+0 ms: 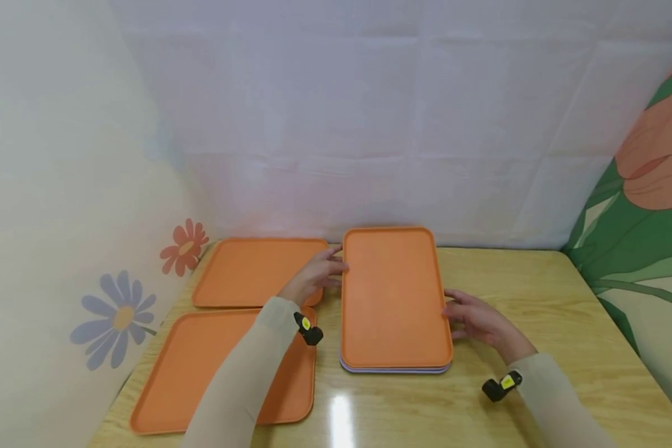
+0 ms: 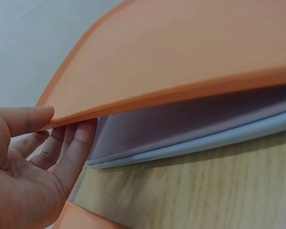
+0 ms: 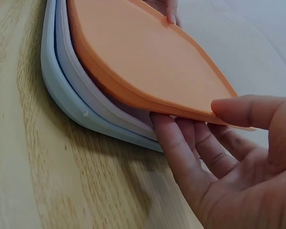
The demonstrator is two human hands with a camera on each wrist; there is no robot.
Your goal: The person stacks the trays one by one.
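Observation:
An orange tray (image 1: 394, 295) lies over a small stack of paler trays, its far end raised above them. My left hand (image 1: 320, 274) pinches its left edge, thumb on top and fingers underneath, as the left wrist view shows. On the opposite edge my right hand (image 1: 476, 317) grips in the same way, thumb above the rim and fingers below. Beneath, a lilac tray (image 3: 105, 112) sits on a light blue-grey tray (image 3: 62, 90), which rests on the table. A gap shows between the orange tray and the lilac one in the left wrist view (image 2: 181, 117).
Two more orange trays lie on the left of the wooden table (image 1: 515, 280): a far tray (image 1: 257, 267) against the back and a near tray (image 1: 201, 361), partly covered by my left sleeve. A white cloth wall (image 1: 369, 124) stands behind the table.

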